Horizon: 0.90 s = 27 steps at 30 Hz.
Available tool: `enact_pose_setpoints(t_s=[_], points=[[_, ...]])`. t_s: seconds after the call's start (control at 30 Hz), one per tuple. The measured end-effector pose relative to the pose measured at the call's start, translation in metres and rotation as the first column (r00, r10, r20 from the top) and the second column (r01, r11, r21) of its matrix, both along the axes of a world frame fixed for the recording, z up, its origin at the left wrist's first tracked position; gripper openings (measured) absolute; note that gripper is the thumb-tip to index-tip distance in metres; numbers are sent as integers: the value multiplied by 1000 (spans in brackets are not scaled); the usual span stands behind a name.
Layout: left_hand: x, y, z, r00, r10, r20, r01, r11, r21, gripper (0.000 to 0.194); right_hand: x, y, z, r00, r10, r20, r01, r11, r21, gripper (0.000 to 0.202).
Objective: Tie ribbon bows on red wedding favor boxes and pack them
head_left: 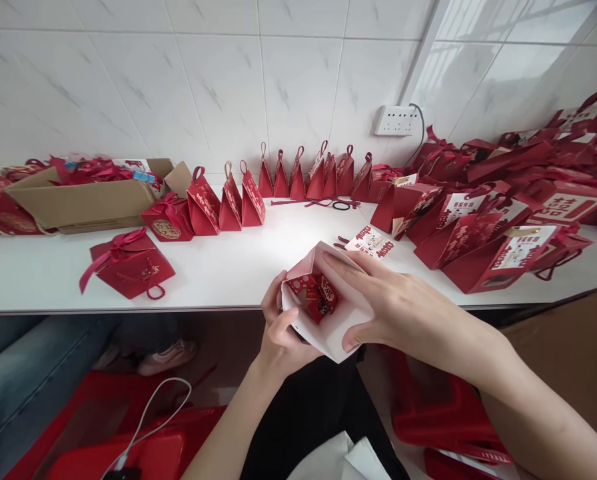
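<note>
In front of the table's front edge, my left hand (283, 330) grips an open gift box (341, 327) by its left side, thumb at the rim. The box's inside walls are white, and its mouth faces me. Small red wrapped packets (318, 297) with gold print lie at its bottom. My right hand (388, 293) grips the same box from the right, thumb inside the near wall and fingers over the far wall. A white and red printed card (370, 241) lies on the table just beyond the box.
Several red tent-shaped boxes (296, 179) stand along the wall. A cardboard carton (86, 203) of ribboned pieces is at the left, near a red ribboned box (133, 267). Many red boxes (478, 233) crowd the right. Another person's leg (23, 347) and red stools (443, 400) are below.
</note>
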State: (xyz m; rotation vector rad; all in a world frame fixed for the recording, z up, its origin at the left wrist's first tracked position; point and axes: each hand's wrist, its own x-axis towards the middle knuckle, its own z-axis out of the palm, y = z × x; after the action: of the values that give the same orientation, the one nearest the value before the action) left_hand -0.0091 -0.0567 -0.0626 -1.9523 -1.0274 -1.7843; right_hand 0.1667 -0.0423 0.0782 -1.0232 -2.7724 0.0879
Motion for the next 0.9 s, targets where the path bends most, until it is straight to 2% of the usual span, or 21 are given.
enact_pose_setpoints(t_s=[0.1, 0.33, 0.43, 0.53, 0.63, 0.7, 0.8, 0.9], points=[[5, -1, 3, 999, 33, 31, -33, 999, 6, 92, -1, -1, 1, 1000, -9, 12, 8, 997, 78, 81], [19, 2, 8, 986, 130, 107, -132, 991, 15, 87, -2, -7, 4, 1000, -19, 7, 16, 960, 280, 36], [21, 4, 6, 979, 170, 109, -175, 984, 41, 83, 0, -10, 2, 1000, 10, -16, -4, 955, 297, 31], [20, 5, 0, 985, 135, 108, -139, 990, 34, 83, -3, -16, 2, 1000, 4, -7, -1, 920, 391, 30], [17, 4, -7, 992, 89, 88, -90, 996, 5, 84, -13, -22, 9, 993, -99, 69, 46, 837, 546, 33], [16, 5, -10, 996, 65, 62, -65, 998, 7, 84, -21, -24, 14, 969, -204, 139, 84, 802, 592, 34], [16, 7, -8, 998, 19, 59, -18, 1000, -20, 87, -35, -23, 16, 942, -269, 198, 115, 817, 565, 29], [18, 8, 0, 994, -4, 106, 11, 998, -64, 89, -50, -24, 11, 910, -347, 229, 182, 827, 531, 30]])
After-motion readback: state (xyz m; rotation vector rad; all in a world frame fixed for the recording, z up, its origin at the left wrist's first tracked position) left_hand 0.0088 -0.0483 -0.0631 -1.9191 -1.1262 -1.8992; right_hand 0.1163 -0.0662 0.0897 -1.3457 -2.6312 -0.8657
